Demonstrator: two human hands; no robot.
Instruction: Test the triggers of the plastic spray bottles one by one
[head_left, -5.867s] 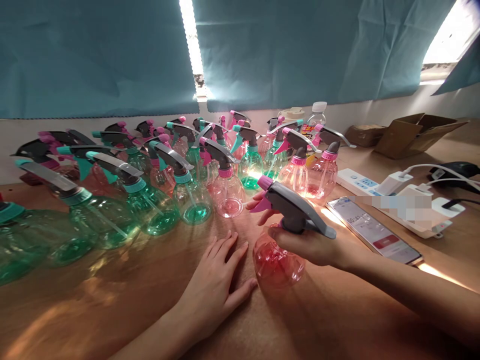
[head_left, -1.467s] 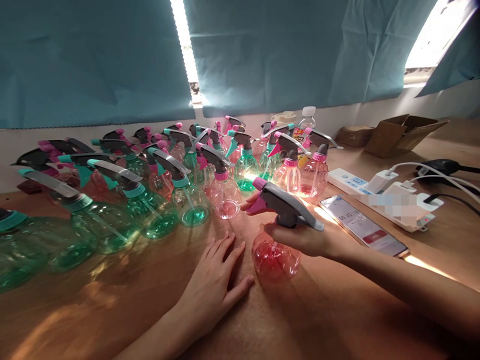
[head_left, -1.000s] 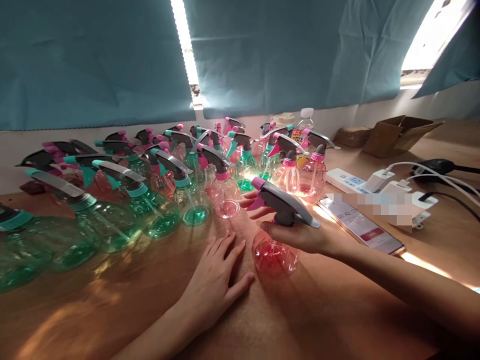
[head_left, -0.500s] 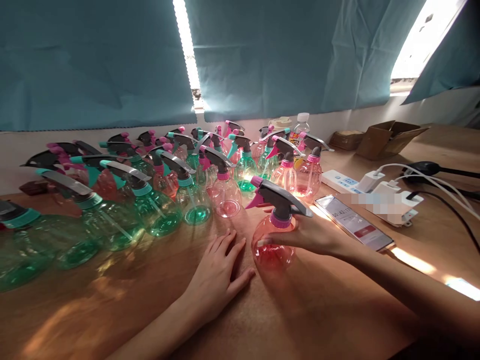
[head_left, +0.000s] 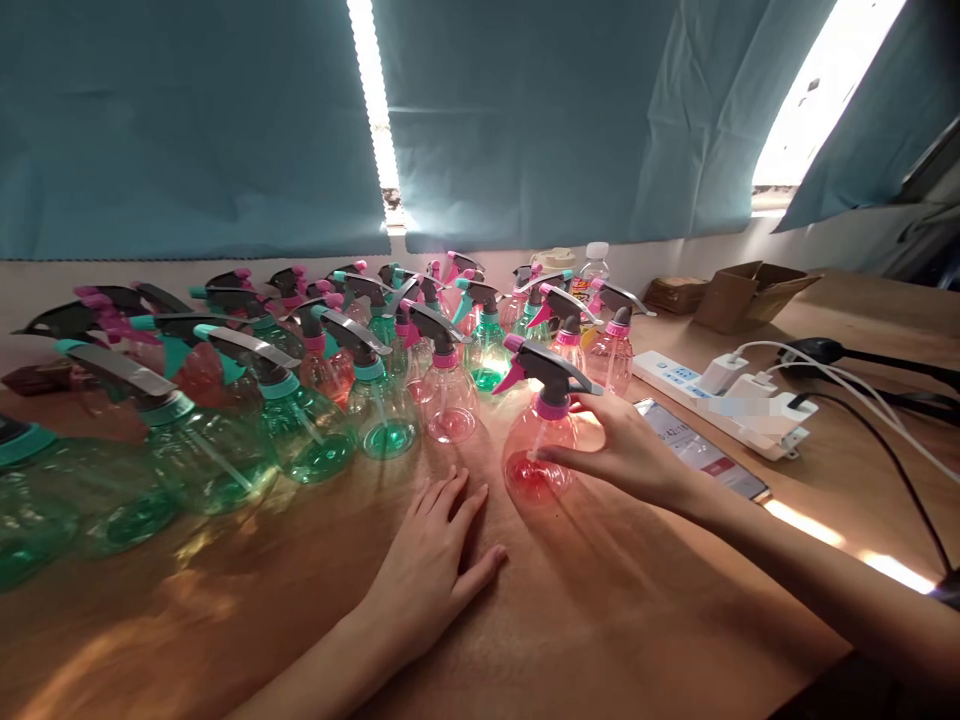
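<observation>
Brown table point(head_left: 570, 620); pink spray bottle point(head_left: 531, 482) upright within right grip point(head_left: 631, 452).

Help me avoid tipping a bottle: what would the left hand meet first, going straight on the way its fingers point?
Most likely the pale pink spray bottle standing just ahead of the left hand. Depth is unclear from one view, so it might only graze its side.

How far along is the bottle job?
The grouped bottles have spray tops on, so they look done. The right hand holds a pink bottle, topped too; the left hand rests on the table. I see none without a top, so I can't tell what's left.
</observation>
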